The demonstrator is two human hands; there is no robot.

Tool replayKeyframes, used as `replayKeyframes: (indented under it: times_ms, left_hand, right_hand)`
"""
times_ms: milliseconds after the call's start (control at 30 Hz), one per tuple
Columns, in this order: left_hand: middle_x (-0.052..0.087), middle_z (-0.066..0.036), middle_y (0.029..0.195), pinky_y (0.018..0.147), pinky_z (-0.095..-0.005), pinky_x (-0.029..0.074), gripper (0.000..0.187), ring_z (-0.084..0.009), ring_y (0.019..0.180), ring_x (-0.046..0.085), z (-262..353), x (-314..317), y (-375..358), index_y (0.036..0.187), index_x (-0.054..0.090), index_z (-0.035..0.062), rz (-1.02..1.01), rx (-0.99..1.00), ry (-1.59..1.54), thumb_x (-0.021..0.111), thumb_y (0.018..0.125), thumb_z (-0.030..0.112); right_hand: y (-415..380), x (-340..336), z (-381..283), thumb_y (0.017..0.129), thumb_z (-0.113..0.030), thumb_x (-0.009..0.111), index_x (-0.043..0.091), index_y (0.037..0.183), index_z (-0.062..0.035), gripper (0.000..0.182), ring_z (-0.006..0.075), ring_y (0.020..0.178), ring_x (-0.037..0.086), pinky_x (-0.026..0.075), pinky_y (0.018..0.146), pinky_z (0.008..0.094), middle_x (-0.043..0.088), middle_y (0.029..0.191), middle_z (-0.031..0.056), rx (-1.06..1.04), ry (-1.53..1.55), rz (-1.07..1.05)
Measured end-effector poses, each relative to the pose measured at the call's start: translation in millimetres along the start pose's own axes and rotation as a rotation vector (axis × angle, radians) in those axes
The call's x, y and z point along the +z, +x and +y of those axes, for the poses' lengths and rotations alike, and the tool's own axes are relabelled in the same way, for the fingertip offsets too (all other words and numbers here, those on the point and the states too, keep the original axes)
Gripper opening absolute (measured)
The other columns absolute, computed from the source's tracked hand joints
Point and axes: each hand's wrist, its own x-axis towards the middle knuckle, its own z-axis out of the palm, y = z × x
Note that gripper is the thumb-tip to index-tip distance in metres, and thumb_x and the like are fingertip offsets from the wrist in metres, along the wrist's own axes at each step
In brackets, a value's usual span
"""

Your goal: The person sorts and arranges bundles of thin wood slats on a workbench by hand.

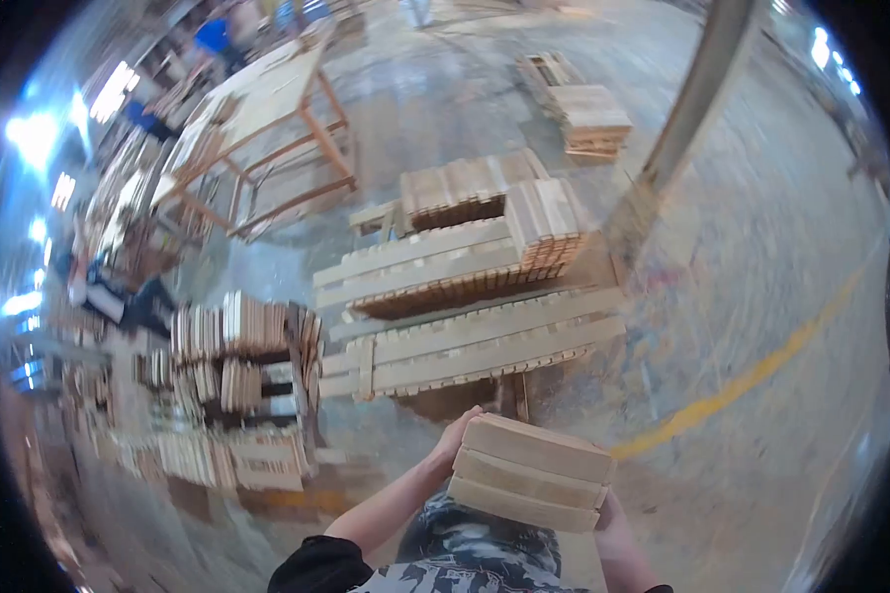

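Observation:
A bundle of light wooden boards (534,472) is held in front of my body, low in the view. My left hand (455,436) grips its left end, with the fingers near the upper left corner. At the right end my right hand (610,511) holds the bundle, mostly hidden behind the boards. Just beyond the bundle lies a long row of slats (475,341), and behind it is a second row (415,265) with a block of stacked boards (546,225) on its right end.
Racks of wood pieces (237,385) stand at the left. A wooden table (257,99) is at the upper left, with a person (119,296) below it. Right of centre rise a post (697,89) and a small board stack (591,119). A yellow line (742,385) crosses the floor.

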Motion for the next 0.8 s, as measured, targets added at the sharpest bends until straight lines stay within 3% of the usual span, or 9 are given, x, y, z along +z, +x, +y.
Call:
replayKeyframes:
  times_ms: [100,200,333,533,667,700,800]
  left_hand:
    - [0.065,-0.007,0.111,0.088,-0.0325,0.047,0.048,-0.0163,0.098,0.059,-14,-33,-34,0.118,0.063,0.0051,0.065,-0.034,-0.071,0.05,0.099,0.047]
    - [0.065,-0.007,0.11,0.088,-0.0334,0.047,0.046,-0.0168,0.098,0.059,-27,-76,-58,0.117,0.063,0.0057,0.153,0.098,-0.146,0.051,0.099,0.047]
    - [0.065,-0.007,0.112,0.089,-0.0326,0.047,0.045,-0.0163,0.099,0.059,-8,-121,-131,0.119,0.063,0.0055,0.246,0.135,-0.269,0.051,0.1,0.044]
    - [0.064,-0.005,0.114,0.092,-0.0329,0.047,0.045,-0.0174,0.104,0.06,-3,-240,-206,0.126,0.057,0.0061,0.398,0.266,-0.494,0.05,0.101,0.043]
    - [0.064,-0.005,0.109,0.092,-0.0325,0.047,0.039,-0.0172,0.103,0.06,-57,-401,-193,0.12,0.058,0.0091,0.269,0.431,-0.699,0.05,0.101,0.043]
    - [0.064,-0.005,0.108,0.092,-0.0327,0.048,0.039,-0.0176,0.102,0.06,-31,-401,-225,0.119,0.058,0.0106,0.39,0.393,-0.643,0.048,0.101,0.044]
    - [0.063,-0.005,0.11,0.092,-0.0334,0.049,0.04,-0.0176,0.103,0.061,-14,-465,-256,0.121,0.057,0.0114,0.342,0.39,-0.667,0.047,0.101,0.045]
  right_hand:
    - [-9,24,-3,0.098,-0.053,0.041,0.053,0.135,-0.0098,0.057,0.025,0.115,0.058,0.045,0.101,0.039,0.06,0.127,0.0117,0.109,-0.063,-0.059]
    - [-6,60,-1,0.098,-0.054,0.041,0.053,0.134,-0.0096,0.059,0.0251,0.113,0.059,0.046,0.1,0.0389,0.061,0.126,0.0115,0.223,-0.118,-0.129]
    - [9,130,26,0.097,-0.057,0.04,0.054,0.133,-0.0093,0.061,0.0251,0.111,0.06,0.046,0.099,0.0387,0.062,0.124,0.0112,0.371,-0.189,-0.218]
    - [40,261,123,0.096,-0.06,0.04,0.056,0.131,-0.0089,0.064,0.0252,0.109,0.062,0.047,0.098,0.0384,0.064,0.121,0.0108,0.626,-0.282,-0.334]
    - [69,337,236,0.094,-0.065,0.039,0.056,0.131,-0.0099,0.068,0.0248,0.108,0.061,0.046,0.098,0.0389,0.063,0.122,0.0101,0.698,-0.326,-0.434]
    - [77,353,258,0.093,-0.066,0.039,0.056,0.131,-0.0105,0.069,0.0245,0.108,0.061,0.046,0.098,0.0392,0.063,0.123,0.0098,0.702,-0.343,-0.465]
    - [69,425,291,0.092,-0.069,0.04,0.056,0.13,-0.0112,0.072,0.0241,0.11,0.06,0.046,0.098,0.0394,0.061,0.127,0.0097,0.852,-0.386,-0.413]
